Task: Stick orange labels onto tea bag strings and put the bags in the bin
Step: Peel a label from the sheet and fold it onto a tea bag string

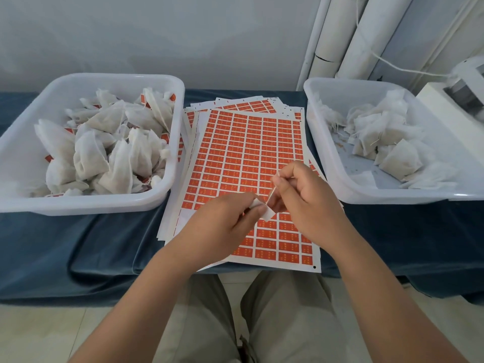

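Left hand (225,218) hovering palm-down, fingers pinching white piece (267,214). Right hand (306,197) pinching string (271,195) just above left fingertips. Fingers hiding most of piece, bag or label unclear.

label sheets (248,153) between left bin (23,142), right bin (324,142)

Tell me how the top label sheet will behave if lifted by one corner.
The top label sheet looks like thin paper, so it would probably droop. It likely weighs little. Lying loose on a fanned stack, it may slide when pushed.
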Demonstrator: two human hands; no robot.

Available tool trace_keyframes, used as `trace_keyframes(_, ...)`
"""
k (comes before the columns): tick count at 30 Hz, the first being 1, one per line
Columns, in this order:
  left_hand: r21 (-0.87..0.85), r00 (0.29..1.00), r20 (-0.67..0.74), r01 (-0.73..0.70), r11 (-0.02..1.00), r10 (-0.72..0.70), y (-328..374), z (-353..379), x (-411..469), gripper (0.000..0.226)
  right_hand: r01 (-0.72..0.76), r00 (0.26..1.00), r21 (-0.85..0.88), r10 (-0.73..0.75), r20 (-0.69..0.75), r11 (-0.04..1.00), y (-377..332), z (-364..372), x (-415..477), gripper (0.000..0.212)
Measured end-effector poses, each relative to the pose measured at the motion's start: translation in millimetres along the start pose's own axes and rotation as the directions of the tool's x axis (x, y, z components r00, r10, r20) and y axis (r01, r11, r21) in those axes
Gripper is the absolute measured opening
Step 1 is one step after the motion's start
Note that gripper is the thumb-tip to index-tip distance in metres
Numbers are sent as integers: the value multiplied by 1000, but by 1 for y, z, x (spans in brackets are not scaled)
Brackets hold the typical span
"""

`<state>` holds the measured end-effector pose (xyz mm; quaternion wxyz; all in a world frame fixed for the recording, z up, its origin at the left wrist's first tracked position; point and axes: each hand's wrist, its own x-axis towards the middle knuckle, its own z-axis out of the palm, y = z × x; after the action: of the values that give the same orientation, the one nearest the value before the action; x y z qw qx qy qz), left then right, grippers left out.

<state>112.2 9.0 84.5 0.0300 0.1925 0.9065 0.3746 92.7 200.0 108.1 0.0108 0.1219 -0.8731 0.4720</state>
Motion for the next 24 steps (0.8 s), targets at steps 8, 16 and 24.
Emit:
trace_keyframes(8,-387,934,14,335,859,-358,7,-4,-4,57,11,992,90,0,-125,996,7,8,-4,10)
trace_keyframes(16,-710,798,301,553,436,-522,8,-10,1,30,57,987,89,-43,-155,994,2,9,-8,10)
trace_keyframes(24,-706,839,247,499,503,-486,2,-9,-3,56,76,994,110,-67,-90,991,1,10,-7,10)
